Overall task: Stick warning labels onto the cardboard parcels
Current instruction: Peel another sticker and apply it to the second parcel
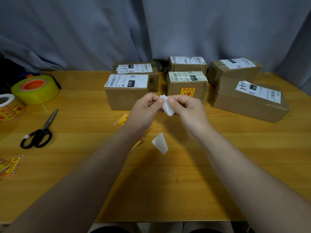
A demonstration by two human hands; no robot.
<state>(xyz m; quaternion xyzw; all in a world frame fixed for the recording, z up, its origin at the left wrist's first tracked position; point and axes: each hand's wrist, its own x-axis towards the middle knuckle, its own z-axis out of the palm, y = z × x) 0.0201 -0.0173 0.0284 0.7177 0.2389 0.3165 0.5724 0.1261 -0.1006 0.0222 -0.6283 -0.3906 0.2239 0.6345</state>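
My left hand (146, 109) and my right hand (184, 106) are raised over the table's middle, both pinching one warning label (166, 105) whose white back faces me. Several cardboard parcels with white shipping labels stand behind them. The front middle parcel (186, 84) bears a yellow and red warning label (188, 92) on its front face. The front left parcel (126, 93) has a bare front. Loose yellow labels (121, 121) lie under my left wrist, and a white backing scrap (160, 142) lies between my forearms.
At the left edge stand a roll of warning labels (7, 106) and a yellow tape roll (36, 89). Black scissors (39, 132) lie on the wooden table (168, 182). More cut labels (9, 165) sit at the lower left. A grey curtain hangs behind.
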